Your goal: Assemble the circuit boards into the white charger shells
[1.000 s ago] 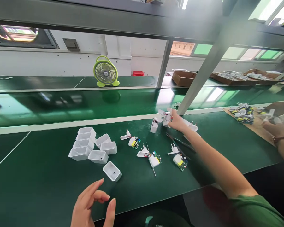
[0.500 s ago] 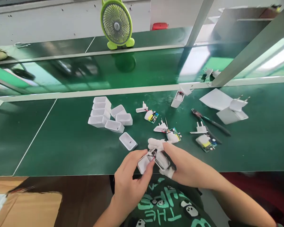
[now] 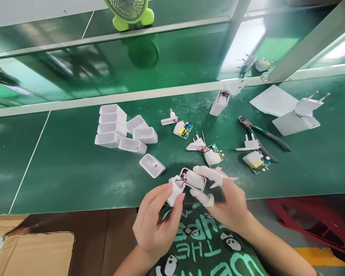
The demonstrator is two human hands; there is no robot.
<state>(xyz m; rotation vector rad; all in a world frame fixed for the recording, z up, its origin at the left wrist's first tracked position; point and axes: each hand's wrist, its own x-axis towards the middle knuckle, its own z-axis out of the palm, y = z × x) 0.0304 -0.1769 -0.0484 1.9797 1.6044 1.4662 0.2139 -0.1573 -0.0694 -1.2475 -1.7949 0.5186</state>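
Charger [image 3: 193, 179], one; empty shells [image 3: 151, 165], eight.

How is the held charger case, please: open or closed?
Open: left hand holds the plug cap apart from the case in the right hand.

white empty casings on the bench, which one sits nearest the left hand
The lone casing lying apart at the cluster's near right end, just beyond the left hand; the other casings huddle together farther back.

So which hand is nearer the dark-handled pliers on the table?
Right. The right hand is below-left of the dark-handled metal pliers; the left hand sits farther left.
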